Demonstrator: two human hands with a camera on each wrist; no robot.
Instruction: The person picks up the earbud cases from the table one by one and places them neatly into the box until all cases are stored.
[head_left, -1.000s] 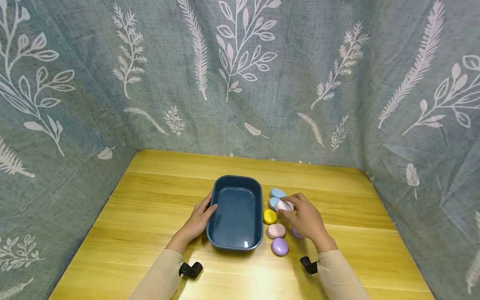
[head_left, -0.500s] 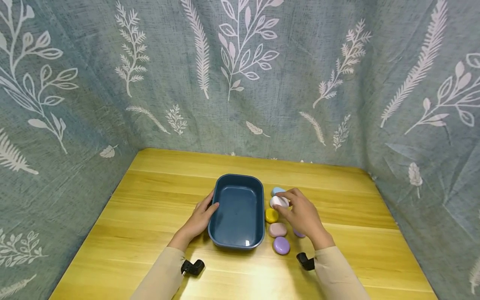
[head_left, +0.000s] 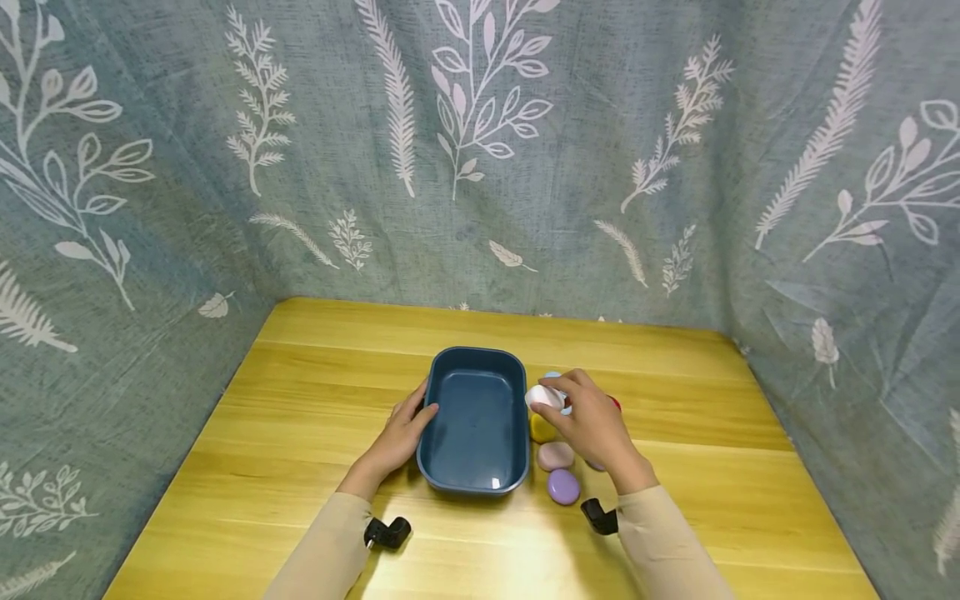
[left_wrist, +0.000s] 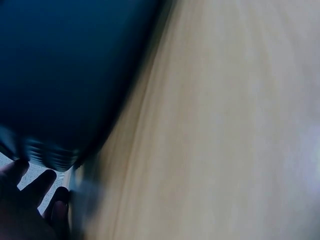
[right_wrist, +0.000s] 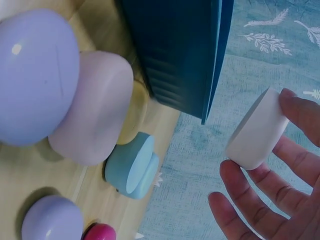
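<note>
A dark blue plastic box (head_left: 474, 483) with a rounded rim stands on the table. My left hand (head_left: 395, 435) holds its left wall, thumb over the rim and fingers outside. Between thumb and fingertips my right hand (head_left: 596, 422) pinches a white bar of soap (right_wrist: 256, 131), raised beside the box's right rim (head_left: 525, 417). Below and around that hand lie a yellow soap (head_left: 542, 427), a pink oval soap (head_left: 556, 456) and a round purple soap (head_left: 563, 487). Light blue soaps (right_wrist: 131, 167) are partly hidden behind the right hand in the head view.
A second purple soap (right_wrist: 52, 218) and a red one (right_wrist: 101, 232) lie on the right, mostly covered by the right hand in the head view. The wooden table (head_left: 300, 400) meets a patterned curtain (head_left: 322, 167) at its back and sides.
My right hand has carried the white soap left and upward, from over the light blue soaps to the box's right rim. The left hand has stayed on the box.
</note>
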